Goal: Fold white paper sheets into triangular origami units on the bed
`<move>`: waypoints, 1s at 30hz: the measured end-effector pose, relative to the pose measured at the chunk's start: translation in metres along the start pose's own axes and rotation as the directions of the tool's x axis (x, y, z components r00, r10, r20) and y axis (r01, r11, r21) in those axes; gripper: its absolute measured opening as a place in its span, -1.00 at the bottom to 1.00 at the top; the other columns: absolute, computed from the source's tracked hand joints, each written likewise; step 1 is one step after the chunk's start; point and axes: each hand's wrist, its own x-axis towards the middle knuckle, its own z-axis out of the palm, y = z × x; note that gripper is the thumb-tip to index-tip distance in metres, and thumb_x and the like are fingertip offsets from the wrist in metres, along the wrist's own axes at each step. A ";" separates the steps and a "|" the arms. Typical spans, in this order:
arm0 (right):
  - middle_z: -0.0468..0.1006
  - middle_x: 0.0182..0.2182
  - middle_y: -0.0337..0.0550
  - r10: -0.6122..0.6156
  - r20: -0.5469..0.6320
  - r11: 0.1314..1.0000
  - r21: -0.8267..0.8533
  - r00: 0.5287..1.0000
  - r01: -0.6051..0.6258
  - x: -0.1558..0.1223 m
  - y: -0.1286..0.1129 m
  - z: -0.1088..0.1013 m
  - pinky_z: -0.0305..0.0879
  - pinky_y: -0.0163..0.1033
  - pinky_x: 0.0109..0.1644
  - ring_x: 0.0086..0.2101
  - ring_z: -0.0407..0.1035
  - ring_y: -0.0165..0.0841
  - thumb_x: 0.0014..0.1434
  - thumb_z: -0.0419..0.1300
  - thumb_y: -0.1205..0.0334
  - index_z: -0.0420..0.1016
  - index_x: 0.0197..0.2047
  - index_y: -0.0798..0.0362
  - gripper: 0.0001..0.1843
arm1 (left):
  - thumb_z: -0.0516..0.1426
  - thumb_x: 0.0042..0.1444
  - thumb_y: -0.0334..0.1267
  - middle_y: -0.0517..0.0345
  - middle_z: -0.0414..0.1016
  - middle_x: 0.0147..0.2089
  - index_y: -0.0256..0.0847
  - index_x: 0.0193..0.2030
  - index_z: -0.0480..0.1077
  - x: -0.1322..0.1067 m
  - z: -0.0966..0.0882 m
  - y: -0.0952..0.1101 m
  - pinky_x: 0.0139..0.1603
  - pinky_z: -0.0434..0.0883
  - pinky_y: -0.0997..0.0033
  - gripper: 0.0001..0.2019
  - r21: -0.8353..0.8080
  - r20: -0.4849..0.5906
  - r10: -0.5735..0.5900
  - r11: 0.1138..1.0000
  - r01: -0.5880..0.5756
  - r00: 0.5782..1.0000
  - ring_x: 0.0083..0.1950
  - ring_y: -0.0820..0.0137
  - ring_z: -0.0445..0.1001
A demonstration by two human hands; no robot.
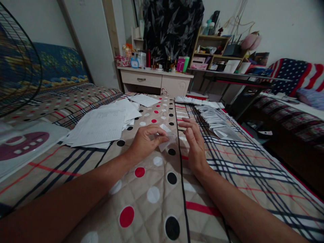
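My left hand is closed in a pinch on a small folded white paper that rests on the quilt. My right hand hovers just right of the paper with its fingers stretched out and slightly curved, holding nothing. Beyond my right hand lies a long overlapping row of small folded white papers. A loose pile of larger white sheets lies to the left of my left hand.
The quilt has dots and plaid stripes. A fan guard rises at the far left above a white base. At the back stand a dresser, a desk with shelves and a flag-patterned blanket.
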 end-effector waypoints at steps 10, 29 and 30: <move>0.63 -0.25 -0.15 0.408 0.229 0.823 0.328 0.884 -0.464 0.005 0.018 0.004 0.37 -0.18 -0.24 -0.32 0.48 -0.25 -0.08 0.39 0.02 0.55 -0.11 -0.02 -0.56 | 0.25 0.11 -0.20 0.16 0.52 -0.40 -0.12 -0.42 0.52 -0.004 -0.005 0.004 -0.04 0.34 0.25 -0.88 0.145 0.200 0.294 0.934 -0.325 0.935 -0.24 0.36 0.44; 0.55 -0.31 -0.20 0.221 0.210 0.939 0.217 0.952 -0.266 -0.003 0.010 0.007 0.31 -0.27 -0.30 -0.35 0.40 -0.35 0.03 0.35 0.03 0.54 -0.18 0.00 -0.69 | 0.27 0.01 -0.26 0.14 0.58 -0.39 -0.25 -0.39 0.50 -0.004 0.001 -0.007 -0.33 0.42 0.47 -0.90 0.026 -0.136 -0.150 0.988 0.155 0.979 -0.36 0.41 0.50; 0.55 -0.28 -0.20 0.224 0.198 0.939 0.220 0.954 -0.266 -0.003 0.012 0.007 0.32 -0.27 -0.28 -0.33 0.41 -0.34 0.00 0.38 0.05 0.52 -0.13 -0.02 -0.64 | 0.27 0.02 -0.27 0.15 0.58 -0.39 -0.25 -0.39 0.50 -0.005 0.001 -0.006 -0.32 0.41 0.47 -0.91 0.049 -0.129 -0.123 0.990 0.131 0.984 -0.37 0.42 0.50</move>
